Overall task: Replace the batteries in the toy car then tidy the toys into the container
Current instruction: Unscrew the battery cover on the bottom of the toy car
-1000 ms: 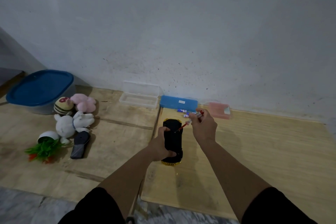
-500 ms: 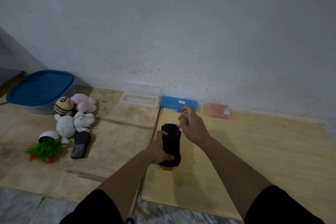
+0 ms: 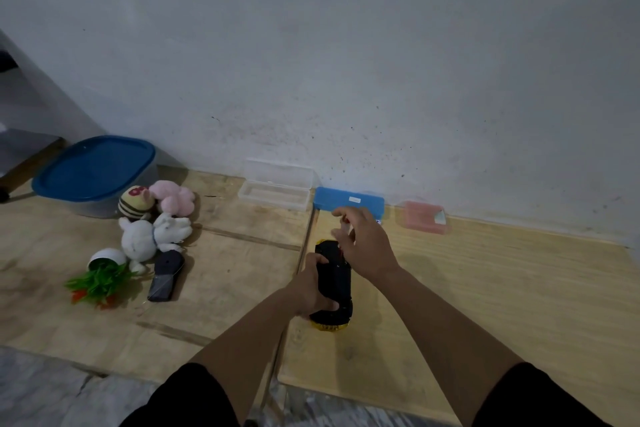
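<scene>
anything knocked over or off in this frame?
Yes: the small white pot with the green plastic plant lies tipped on its side on the wooden floor, left of the dark remote. The toy car is belly up under the left hand, which fits battery work.

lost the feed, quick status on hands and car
Left hand grips upturned black toy car. Right hand above its front, pinching something small. Blue-lidded container shut.
</scene>
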The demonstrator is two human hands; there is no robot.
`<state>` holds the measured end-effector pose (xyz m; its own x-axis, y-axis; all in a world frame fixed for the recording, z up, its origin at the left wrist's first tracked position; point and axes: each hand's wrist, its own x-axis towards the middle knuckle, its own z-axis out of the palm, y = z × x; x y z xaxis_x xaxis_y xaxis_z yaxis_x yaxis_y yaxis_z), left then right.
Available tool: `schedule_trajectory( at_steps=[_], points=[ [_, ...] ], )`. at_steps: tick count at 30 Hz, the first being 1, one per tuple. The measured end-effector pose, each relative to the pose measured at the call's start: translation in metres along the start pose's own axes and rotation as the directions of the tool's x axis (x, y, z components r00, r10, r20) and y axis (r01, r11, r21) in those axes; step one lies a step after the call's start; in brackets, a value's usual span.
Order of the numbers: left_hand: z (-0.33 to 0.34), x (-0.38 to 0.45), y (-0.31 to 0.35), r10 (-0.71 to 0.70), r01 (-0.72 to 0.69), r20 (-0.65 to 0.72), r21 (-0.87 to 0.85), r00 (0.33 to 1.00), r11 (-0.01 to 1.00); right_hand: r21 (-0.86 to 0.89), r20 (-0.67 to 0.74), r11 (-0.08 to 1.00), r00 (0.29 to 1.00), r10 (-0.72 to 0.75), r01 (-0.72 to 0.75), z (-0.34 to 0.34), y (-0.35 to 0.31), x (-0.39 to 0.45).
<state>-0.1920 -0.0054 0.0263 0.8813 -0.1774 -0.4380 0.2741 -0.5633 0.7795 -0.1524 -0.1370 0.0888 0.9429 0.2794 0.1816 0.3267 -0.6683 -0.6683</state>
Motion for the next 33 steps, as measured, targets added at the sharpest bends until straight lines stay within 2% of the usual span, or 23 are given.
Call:
schedule_trajectory(
  at_steps=[4, 9, 13, 18, 22, 27, 30, 33],
  points=[
    [-0.002, 0.001, 0.009, 0.025, -0.026, 0.016, 0.018, 1.000, 1.000, -0.044, -0.037, 0.999, 0.999, -0.014, 0.013, 0.006, -0.002, -0.001],
    [-0.001, 0.002, 0.017, 0.010, -0.010, 0.002, -0.008, 1.000, 1.000, 0.011, -0.133, 1.000, 0.991, -0.016, 0.018, 0.006, -0.007, 0.000],
    [-0.001, 0.001, 0.010, 0.001, -0.001, 0.011, 0.001, 1.000, 1.000, 0.110, -0.081, 0.993, 0.995, 0.056, -0.047, -0.003, -0.003, -0.001],
    [-0.002, 0.002, 0.005, -0.024, 0.024, 0.012, 0.008, 1.000, 1.000, 0.100, -0.057, 0.995, 0.998, -0.001, 0.007, -0.007, 0.003, 0.001],
    [-0.003, 0.003, 0.000, -0.011, 0.011, 0.002, 0.009, 1.000, 1.000, 0.188, -0.090, 0.982, 0.995, 0.044, -0.027, -0.010, 0.002, 0.003],
    [-0.004, 0.007, -0.004, -0.024, 0.024, -0.003, 0.024, 1.000, 0.999, 0.103, -0.092, 0.994, 0.995, 0.042, -0.033, -0.014, 0.003, 0.004],
    [-0.004, 0.008, -0.001, -0.032, 0.032, 0.006, 0.010, 0.999, 0.999, 0.048, -0.075, 0.999, 0.997, -0.010, 0.013, -0.015, 0.004, 0.005],
    [-0.004, 0.008, 0.000, -0.034, 0.033, 0.014, 0.040, 0.999, 0.999, 0.095, -0.089, 0.995, 0.996, -0.008, 0.016, -0.016, 0.002, 0.007]
  ],
)
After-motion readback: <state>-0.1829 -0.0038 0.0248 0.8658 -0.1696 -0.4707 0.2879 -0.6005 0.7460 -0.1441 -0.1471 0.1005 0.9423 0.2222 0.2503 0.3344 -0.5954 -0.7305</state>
